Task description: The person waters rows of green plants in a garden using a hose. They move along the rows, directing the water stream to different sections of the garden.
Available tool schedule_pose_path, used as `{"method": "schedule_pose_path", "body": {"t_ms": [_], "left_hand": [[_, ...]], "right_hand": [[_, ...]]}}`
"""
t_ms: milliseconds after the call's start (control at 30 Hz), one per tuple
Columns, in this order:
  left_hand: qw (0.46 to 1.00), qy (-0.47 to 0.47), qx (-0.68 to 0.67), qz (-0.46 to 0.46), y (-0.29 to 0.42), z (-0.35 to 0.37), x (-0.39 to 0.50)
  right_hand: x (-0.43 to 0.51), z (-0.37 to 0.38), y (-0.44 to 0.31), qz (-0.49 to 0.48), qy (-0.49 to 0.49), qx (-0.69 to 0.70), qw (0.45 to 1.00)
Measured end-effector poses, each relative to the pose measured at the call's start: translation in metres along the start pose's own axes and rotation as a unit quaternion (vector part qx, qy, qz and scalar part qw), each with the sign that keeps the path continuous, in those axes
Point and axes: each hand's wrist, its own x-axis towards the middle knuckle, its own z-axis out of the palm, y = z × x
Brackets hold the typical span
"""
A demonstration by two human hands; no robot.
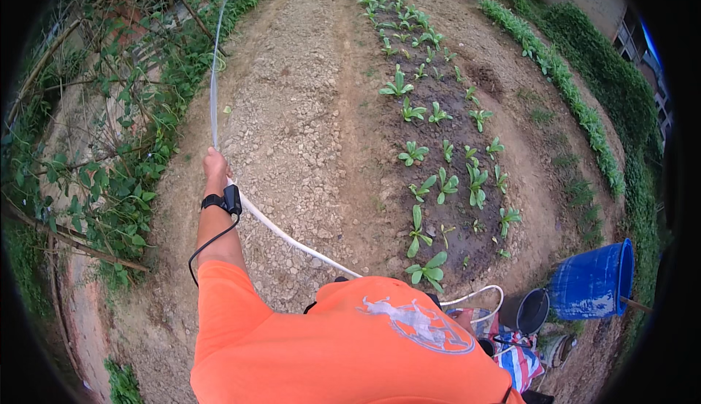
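Observation:
My left hand (216,164), arm stretched forward, is shut around the end of a white hose (290,240). From it a stream of water (214,86) shoots away and arcs over towards the green plants at the far left. The hose runs back past my waist, where my orange shirt (328,344) hides part of it. It shows again as a loop at my right side. A small part of my right hand (465,319) is visible beside that loop; the shirt covers the rest, so its grip is unclear. Dry, cloddy soil (290,130) lies below the left arm.
Leafy seedlings (446,185) grow in a dark, damp bed right of centre. Vines on poles (109,185) line the left. At lower right stand a blue barrel (586,283), a dark bucket (532,312) and a striped woven sack (517,363). A green row (564,86) curves beyond.

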Motion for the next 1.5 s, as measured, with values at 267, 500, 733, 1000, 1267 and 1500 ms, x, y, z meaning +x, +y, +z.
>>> {"method": "schedule_pose_path", "body": {"t_ms": [267,500,733,1000,1267,1500], "left_hand": [[1.0,0.003,-0.004,0.008,-0.002,-0.001,0.003],[1.0,-0.008,-0.014,-0.013,0.001,-0.003,0.0],[0.999,-0.004,-0.026,-0.021,0.001,-0.004,0.001],[1.0,0.01,-0.019,-0.022,0.004,-0.007,-0.003],[0.999,0.03,-0.024,-0.019,0.003,-0.013,-0.007],[0.998,0.054,-0.006,-0.013,-0.003,-0.019,-0.009]], "right_hand": [[-0.006,-0.011,-0.019,0.008,-0.012,-0.054,0.998],[-0.011,-0.019,-0.035,0.016,-0.02,-0.073,0.997],[-0.006,-0.02,-0.034,0.025,-0.029,-0.093,0.995],[-0.007,-0.023,-0.039,0.008,-0.042,-0.135,0.99],[-0.004,-0.028,-0.042,0.009,-0.052,-0.132,0.99],[0.004,-0.025,-0.029,0.02,-0.037,-0.168,0.985]]}}
